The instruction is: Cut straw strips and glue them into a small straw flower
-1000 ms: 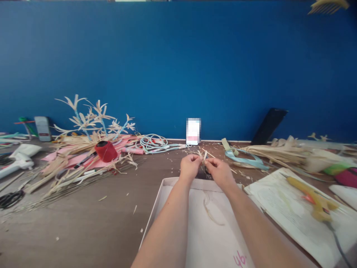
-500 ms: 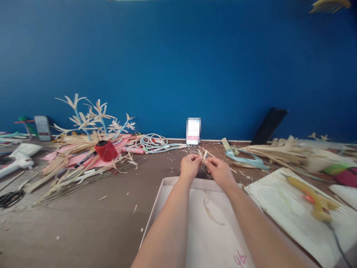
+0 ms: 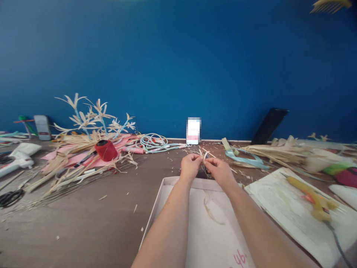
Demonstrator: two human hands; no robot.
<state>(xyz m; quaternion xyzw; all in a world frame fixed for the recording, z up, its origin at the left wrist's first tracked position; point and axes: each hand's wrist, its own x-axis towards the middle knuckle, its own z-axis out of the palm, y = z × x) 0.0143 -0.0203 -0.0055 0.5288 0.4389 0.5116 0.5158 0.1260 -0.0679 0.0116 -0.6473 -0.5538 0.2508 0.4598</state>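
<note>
Over the far rim of a white box lid [image 3: 200,183], my left hand [image 3: 190,166] and my right hand [image 3: 220,169] meet with fingers pinched. Between their fingertips sticks up a small piece of narrow, pale dried-leaf strips [image 3: 205,154]. Both hands seem closed on it, though the fingers hide its lower part. Below them, a loose curved pale strip [image 3: 208,212] lies in the lid.
Left are finished pale leaf flowers [image 3: 83,121] on blue stems, a red thread spool [image 3: 106,150] and coiled light-blue cord [image 3: 153,143]. A phone [image 3: 193,131] leans on the blue wall. To the right, a yellow glue gun [image 3: 312,197] rests on a white board [image 3: 279,201].
The tips of the pale strips between my fingers have shifted slightly, one now bending more to the right. My hands stay in nearly the same place.
</note>
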